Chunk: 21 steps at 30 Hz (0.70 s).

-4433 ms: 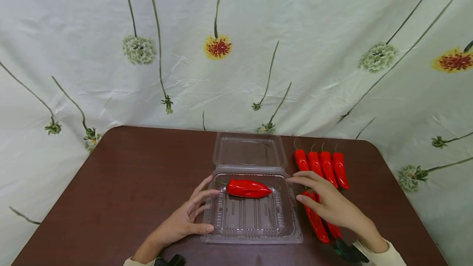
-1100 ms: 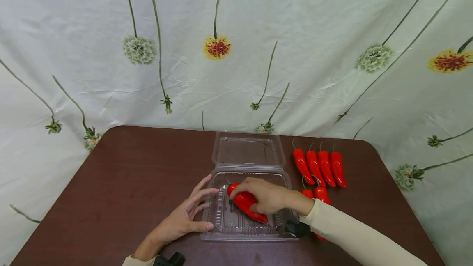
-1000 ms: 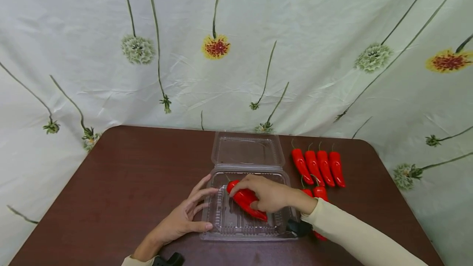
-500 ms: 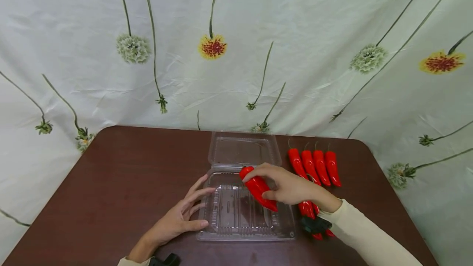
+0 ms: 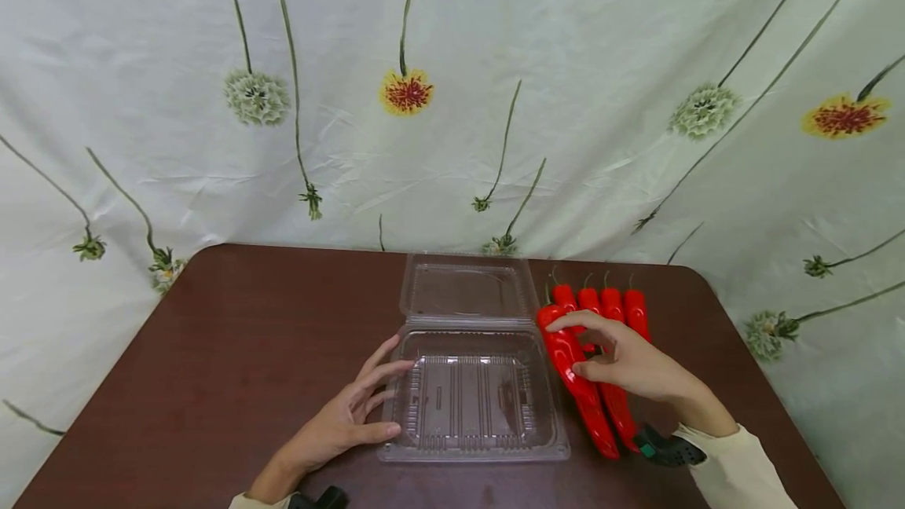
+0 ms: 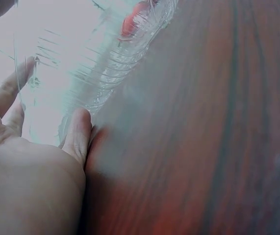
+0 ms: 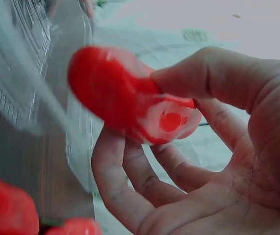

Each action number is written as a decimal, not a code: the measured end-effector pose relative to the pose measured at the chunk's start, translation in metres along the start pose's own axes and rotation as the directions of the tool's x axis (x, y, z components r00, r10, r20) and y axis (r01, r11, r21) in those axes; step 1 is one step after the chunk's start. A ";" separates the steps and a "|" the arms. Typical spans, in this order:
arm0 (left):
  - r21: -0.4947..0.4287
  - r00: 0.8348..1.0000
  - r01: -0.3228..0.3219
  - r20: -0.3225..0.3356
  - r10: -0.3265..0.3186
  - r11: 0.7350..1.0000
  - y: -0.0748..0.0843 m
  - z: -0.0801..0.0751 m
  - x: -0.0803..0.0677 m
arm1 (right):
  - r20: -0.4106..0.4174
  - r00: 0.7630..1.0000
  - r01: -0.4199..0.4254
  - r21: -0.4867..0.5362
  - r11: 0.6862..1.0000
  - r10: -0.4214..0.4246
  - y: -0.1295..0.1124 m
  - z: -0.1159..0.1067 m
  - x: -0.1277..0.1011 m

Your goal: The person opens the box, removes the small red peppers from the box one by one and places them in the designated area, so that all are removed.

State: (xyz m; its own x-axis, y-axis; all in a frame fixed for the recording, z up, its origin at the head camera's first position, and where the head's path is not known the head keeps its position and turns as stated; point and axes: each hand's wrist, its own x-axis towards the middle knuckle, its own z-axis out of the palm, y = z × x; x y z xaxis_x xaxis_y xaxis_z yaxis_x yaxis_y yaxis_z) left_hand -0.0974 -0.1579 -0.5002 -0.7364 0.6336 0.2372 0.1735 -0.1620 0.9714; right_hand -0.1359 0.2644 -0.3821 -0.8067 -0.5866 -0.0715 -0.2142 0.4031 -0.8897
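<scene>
The fingers [image 7: 125, 186] of the right hand [image 5: 629, 364] curl under a red chilli pepper [image 5: 574, 379] while the thumb presses on its upper side, so the pepper is pinched between them. The pepper hangs stem end away from the person, just beside the right rim of the clear plastic clamshell container [image 5: 477, 446], outside the tray. The right wrist is raised above the worktop [image 5: 247, 352], and the cream sleeve [image 5: 735, 470] enters from the lower right corner.

The fingers [image 6: 78, 129] of the left hand [image 5: 346, 422] lie nearly straight and spread, their tips touching the left wall of the tray; the thumb rests along the near left corner. The palm lies flat on the worktop. This hand grips nothing.

The tray holds no peppers. Its hinged lid [image 5: 470, 289] lies open and flat behind it, toward the rear edge of the worktop. Open surface extends to the left of the container as far as the left edge.

Count: one container. One pepper in the hand. Three peppers [image 5: 611, 305] stand in a row behind the right hand, near the rear right corner. At least one more pepper [image 5: 618, 415] lies beneath the hand; the exact number there cannot be told.

A flower-print cloth [image 5: 452, 100] hangs behind the worktop.
</scene>
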 end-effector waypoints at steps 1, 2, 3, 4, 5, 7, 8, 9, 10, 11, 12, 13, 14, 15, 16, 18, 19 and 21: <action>0.003 1.000 -0.004 -0.002 0.004 1.000 0.000 0.000 0.000 | -0.020 1.000 0.002 -0.006 1.000 -0.002 0.003 -0.002 -0.004; 0.003 1.000 -0.011 -0.001 0.011 1.000 0.001 0.000 0.000 | -0.045 0.999 0.002 -0.018 1.000 -0.003 0.005 -0.004 -0.008; 0.005 1.000 -0.014 -0.003 0.014 1.000 0.001 0.000 0.000 | -0.066 0.998 -0.001 -0.020 1.000 0.000 0.008 -0.006 -0.013; 0.005 1.000 -0.017 -0.003 0.017 1.000 0.001 0.001 0.000 | -0.083 0.996 -0.014 -0.015 1.000 0.012 0.010 -0.008 -0.017; 0.006 1.000 -0.018 -0.003 0.018 1.000 0.001 0.001 0.000 | -0.098 0.995 -0.026 -0.001 1.000 0.025 0.013 -0.010 -0.021; 0.004 1.000 -0.018 0.001 0.018 1.000 0.001 0.001 0.000 | -0.126 0.990 -0.069 0.015 0.998 0.070 0.018 -0.013 -0.031; 0.002 1.000 -0.017 0.003 0.017 1.000 0.001 0.001 0.000 | -0.139 0.986 -0.090 0.019 0.996 0.092 0.020 -0.014 -0.035; 0.002 1.000 -0.017 0.004 0.017 1.000 0.001 0.001 0.000 | -0.146 0.984 -0.102 0.018 0.995 0.103 0.022 -0.015 -0.040; 0.000 1.000 -0.016 0.006 0.016 1.000 0.001 0.001 0.000 | -0.157 0.981 -0.115 0.016 0.993 0.116 0.025 -0.016 -0.044; 0.000 1.000 -0.016 0.008 0.016 1.000 0.001 0.001 0.000 | -0.171 0.978 -0.116 0.008 0.993 0.116 0.028 -0.017 -0.048; 0.001 1.000 -0.016 0.008 0.016 1.000 0.001 0.001 0.000 | -0.178 0.977 -0.117 0.010 0.993 0.117 0.030 -0.018 -0.052; 0.002 1.000 -0.016 0.008 0.016 1.000 0.001 0.001 0.000 | -0.180 0.978 -0.108 0.011 0.994 0.109 0.033 -0.019 -0.055; 0.003 1.000 -0.015 0.008 0.015 1.000 0.001 0.001 -0.001 | -0.186 0.977 -0.104 0.012 0.995 0.104 0.036 -0.020 -0.058; 0.002 1.000 -0.012 0.008 0.012 1.000 0.001 0.001 -0.001 | -0.187 0.978 -0.094 0.018 0.995 0.096 0.040 -0.021 -0.061; 0.003 1.000 -0.011 0.008 0.011 1.000 0.001 0.001 0.000 | -0.192 0.977 -0.093 0.030 0.995 0.097 0.043 -0.022 -0.064; 0.004 1.000 -0.011 0.007 0.011 1.000 0.001 0.001 0.000 | -0.193 0.976 -0.094 0.047 0.994 0.101 0.049 -0.023 -0.070; 0.001 1.000 -0.011 0.005 0.011 1.000 0.001 0.001 0.000 | -0.199 0.974 -0.099 0.043 0.994 0.106 0.051 -0.023 -0.072; -0.003 1.000 -0.011 0.003 0.011 1.000 0.001 0.001 -0.001 | -0.222 0.968 -0.111 0.039 0.993 0.117 0.056 -0.022 -0.077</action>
State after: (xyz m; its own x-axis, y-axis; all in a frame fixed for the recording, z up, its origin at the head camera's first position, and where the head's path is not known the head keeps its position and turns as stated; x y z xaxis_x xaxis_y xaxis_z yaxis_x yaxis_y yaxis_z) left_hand -0.0960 -0.1574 -0.4994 -0.7325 0.6340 0.2480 0.1797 -0.1712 0.9687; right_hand -0.0984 0.3475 -0.4167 -0.9282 -0.3647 -0.0732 -0.1017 0.4381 -0.8932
